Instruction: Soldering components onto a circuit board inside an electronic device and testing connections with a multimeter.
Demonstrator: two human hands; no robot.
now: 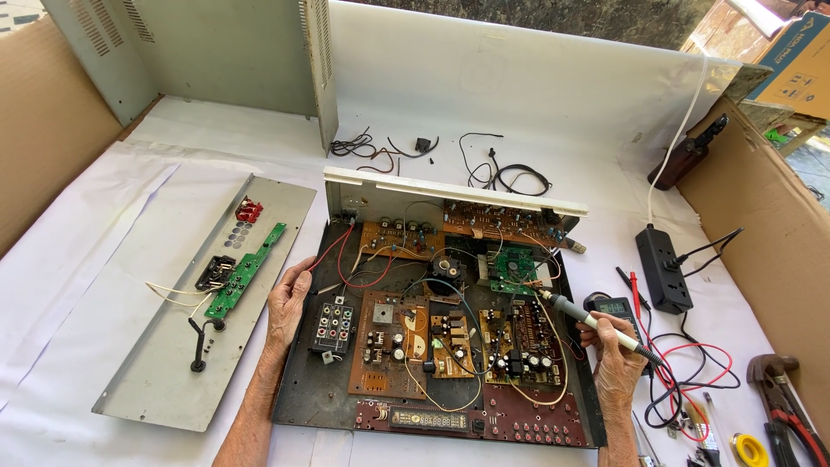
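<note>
A flat grey metal panel [164, 346], bearing a narrow green board [246, 270], is laid at far left. The left hand [288, 304] is rested with fingers spread on the left edge of the opened black chassis [304, 399], just beside a black connector block [333, 327]. Brown circuit boards [415, 339] with cylindrical capacitors are seen at centre. The soldering iron [596, 326], slim and grey-handled, is pinched in the right hand [617, 367], its tip near the small green board [513, 268]. A black meter [616, 309] lies behind that hand.
</note>
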